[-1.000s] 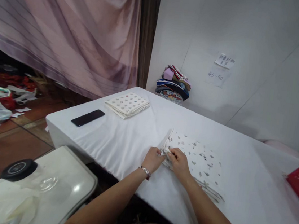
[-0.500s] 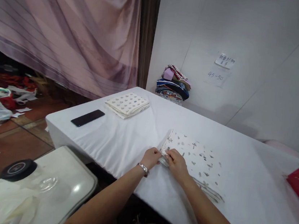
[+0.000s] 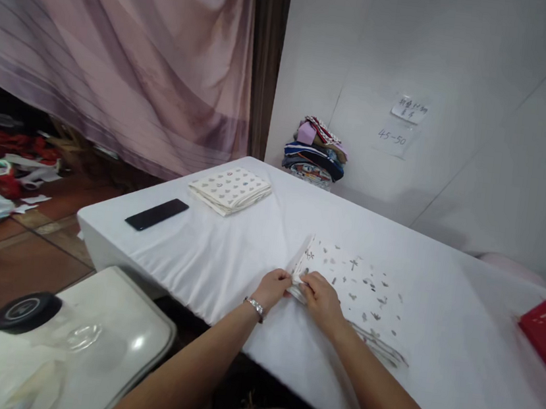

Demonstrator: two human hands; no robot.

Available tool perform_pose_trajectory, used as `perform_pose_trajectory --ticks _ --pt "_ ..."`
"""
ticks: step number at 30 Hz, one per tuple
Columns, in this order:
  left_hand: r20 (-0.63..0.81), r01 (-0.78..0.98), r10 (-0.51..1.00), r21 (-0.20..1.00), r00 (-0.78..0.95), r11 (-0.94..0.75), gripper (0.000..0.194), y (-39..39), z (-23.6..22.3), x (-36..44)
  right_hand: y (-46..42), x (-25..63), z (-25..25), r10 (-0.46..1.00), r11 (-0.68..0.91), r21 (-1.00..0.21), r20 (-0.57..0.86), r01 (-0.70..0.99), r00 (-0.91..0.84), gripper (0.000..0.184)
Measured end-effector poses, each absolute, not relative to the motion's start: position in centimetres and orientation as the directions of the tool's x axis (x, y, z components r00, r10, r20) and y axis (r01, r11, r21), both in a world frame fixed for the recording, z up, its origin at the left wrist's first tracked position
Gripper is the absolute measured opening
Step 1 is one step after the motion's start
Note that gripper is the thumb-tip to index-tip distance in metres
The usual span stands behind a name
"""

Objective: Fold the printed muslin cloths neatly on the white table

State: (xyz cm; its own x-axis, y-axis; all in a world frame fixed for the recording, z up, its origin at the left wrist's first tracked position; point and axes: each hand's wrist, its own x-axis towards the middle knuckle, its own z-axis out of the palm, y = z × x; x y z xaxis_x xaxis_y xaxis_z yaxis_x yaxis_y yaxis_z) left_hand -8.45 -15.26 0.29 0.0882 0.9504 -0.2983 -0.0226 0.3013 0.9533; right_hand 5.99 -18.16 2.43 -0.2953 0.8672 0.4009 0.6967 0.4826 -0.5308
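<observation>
One folded white cloth [image 3: 365, 285] with small scattered plant-like prints lies, in several layers, by the near edge of the white-covered table [image 3: 458, 320]; its near left corner is in hand. Left hand [image 3: 272, 289]: fingertips pressed together on that corner; a silvery bracelet [image 3: 255, 307] circles the wrist. Right hand [image 3: 323, 303]: thumb and fingers pinch the same corner, just beside the left. One second folded cloth [image 3: 229, 188], off-white with rows of small grey motifs, lies flat near the table's far left corner. One black phone [image 3: 157, 214] lies along the left edge, between that cloth and the near left corner. One pile of mixed fabrics [image 3: 314, 153] stands beyond the far edge, against the wall.
</observation>
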Motion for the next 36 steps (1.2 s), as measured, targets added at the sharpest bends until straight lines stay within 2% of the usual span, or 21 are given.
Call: perform_pose_trajectory --ticks 4,11,15,22,27,36 --pt "-0.287 -0.086 0.955 0.952 0.078 0.293 0.010 -15.3 0.2 -8.4 -18.3 6.0 2.2 0.859 0.493 -0.497 0.410 0.714 -0.307 0.015" --pt "-0.285 -0.010 0.958 0.958 0.040 0.285 0.014 -15.2 0.4 -8.3 -18.6 5.8 2.1 0.813 0.553 -0.408 0.455 0.727 -0.363 0.018" --pt "-0.328 -0.081 0.943 0.940 0.063 0.332 0.013 -15.2 0.5 -8.5 -18.6 5.7 2.0 0.816 0.552 -0.403 0.443 0.730 -0.372 0.020" --pt "-0.338 -0.258 0.917 0.886 0.212 0.386 0.038 -15.9 1.7 -9.5 -18.6 5.9 2.4 0.867 0.491 -0.561 0.387 0.667 -0.312 0.020" --pt "-0.292 -0.349 0.901 0.848 0.321 0.399 0.046 -16.2 1.9 -10.1 -18.2 5.9 2.7 0.898 0.439 -0.661 0.335 0.608 -0.284 0.021" --pt "-0.260 -0.225 0.927 0.919 0.270 0.323 0.043 -16.1 1.0 -9.8 -17.9 5.9 2.1 0.902 0.428 -0.658 0.351 0.620 -0.250 0.020"
